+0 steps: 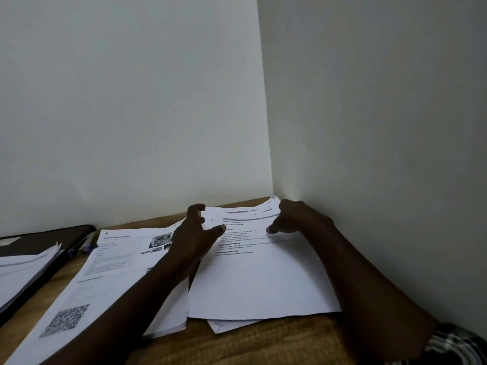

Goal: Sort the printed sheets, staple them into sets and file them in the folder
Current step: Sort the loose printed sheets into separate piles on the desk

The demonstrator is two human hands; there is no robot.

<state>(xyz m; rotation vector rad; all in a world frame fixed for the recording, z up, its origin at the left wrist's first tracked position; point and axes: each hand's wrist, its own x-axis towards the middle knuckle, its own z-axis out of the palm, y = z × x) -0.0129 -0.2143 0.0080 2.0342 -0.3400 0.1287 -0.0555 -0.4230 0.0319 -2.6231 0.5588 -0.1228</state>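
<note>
Slippage looked likely for the fanned pile of white printed sheets (263, 280) on the brown wooden table (276, 343), apart from the flat black folder (39, 239), since the left hand (193, 235) and right hand (297, 219), fingers curled, pinched only its far edge.

Wooden worktop (263, 343) in a wall corner, black folder (52, 234) at its left edge, stack of printed sheets (110, 280) mid-worktop, loose pile of sheets (263, 285) at right beside the wall

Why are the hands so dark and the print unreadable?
Head view: dim light leaves the left hand and right hand as dark shapes; print on the right stack is soft and small; the wide lens bends the wall corner.
</note>
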